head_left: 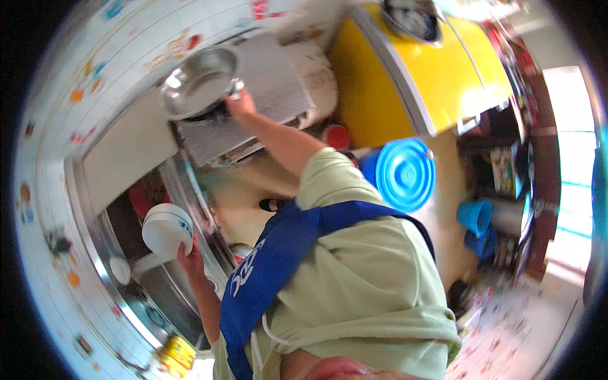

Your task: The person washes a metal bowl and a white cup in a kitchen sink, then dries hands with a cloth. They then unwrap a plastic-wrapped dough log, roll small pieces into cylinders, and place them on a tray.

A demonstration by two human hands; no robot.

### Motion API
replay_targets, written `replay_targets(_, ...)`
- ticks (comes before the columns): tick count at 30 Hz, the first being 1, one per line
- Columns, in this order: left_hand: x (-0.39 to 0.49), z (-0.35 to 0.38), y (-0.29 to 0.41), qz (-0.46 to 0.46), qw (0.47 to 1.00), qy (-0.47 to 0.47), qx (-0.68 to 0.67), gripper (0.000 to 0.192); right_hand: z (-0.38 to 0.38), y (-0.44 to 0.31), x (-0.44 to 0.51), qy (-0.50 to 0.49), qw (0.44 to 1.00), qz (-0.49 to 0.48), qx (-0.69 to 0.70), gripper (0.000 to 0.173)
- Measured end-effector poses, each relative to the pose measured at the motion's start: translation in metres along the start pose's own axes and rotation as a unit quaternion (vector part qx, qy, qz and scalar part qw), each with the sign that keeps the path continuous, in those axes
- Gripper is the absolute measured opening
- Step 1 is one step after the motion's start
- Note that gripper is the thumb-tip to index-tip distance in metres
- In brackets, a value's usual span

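My right hand [241, 101], in the upper part of the head view, grips the rim or a handle of a shiny stainless steel basin [202, 83]. The basin is above a metal-topped stove or unit [270, 71]; contact with it cannot be told. Lower left, my left hand [191, 259] holds a white bowl [167, 230] with blue marks, possibly more than one nested together. Its inside is hidden. The bowl is over the sink area, near a steel sink basin [173, 289].
A yellow cabinet or fridge [446, 71] bears a dark pot [412, 21]. Beside it stand a blue lidded tub [406, 175] and a red container [336, 137]. A small white dish [119, 271] lies by the sink; a yellow packet [178, 357] is lower down. Light blue buckets [474, 217] stand right.
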State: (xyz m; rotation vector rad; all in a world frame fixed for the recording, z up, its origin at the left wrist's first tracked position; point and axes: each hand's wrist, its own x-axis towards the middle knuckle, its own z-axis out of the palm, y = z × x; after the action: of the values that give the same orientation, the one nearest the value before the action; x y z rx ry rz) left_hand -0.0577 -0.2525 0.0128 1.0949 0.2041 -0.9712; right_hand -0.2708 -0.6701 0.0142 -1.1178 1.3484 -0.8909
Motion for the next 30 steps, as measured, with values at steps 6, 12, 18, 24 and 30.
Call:
replay_targets(6,-0.075,0.098,-0.021,-0.074,0.988,-0.043,0.126,0.039,-0.023,0.021,-0.069,-0.161,0.952,0.067,0.25,0.038)
replay_targets(12,-0.045,0.145,-0.133,-0.214,0.942,-0.171,0.196,0.035,-0.219,0.135,-0.144,-0.3,0.949,0.068,0.074,0.032)
replay_targets(18,-0.088,0.19,-0.236,-0.315,0.897,-0.191,0.244,0.036,-0.428,0.288,-0.262,0.049,0.983,0.172,0.035,0.032)
replay_targets(24,-0.132,0.254,-0.358,-0.339,0.826,-0.218,0.395,0.038,-0.587,0.368,-0.348,0.317,0.893,0.289,0.137,0.027)
replay_targets(30,-0.138,0.251,-0.47,-0.388,0.747,-0.187,0.507,0.038,-0.668,0.498,-0.417,0.457,0.771,0.422,-0.134,0.034)
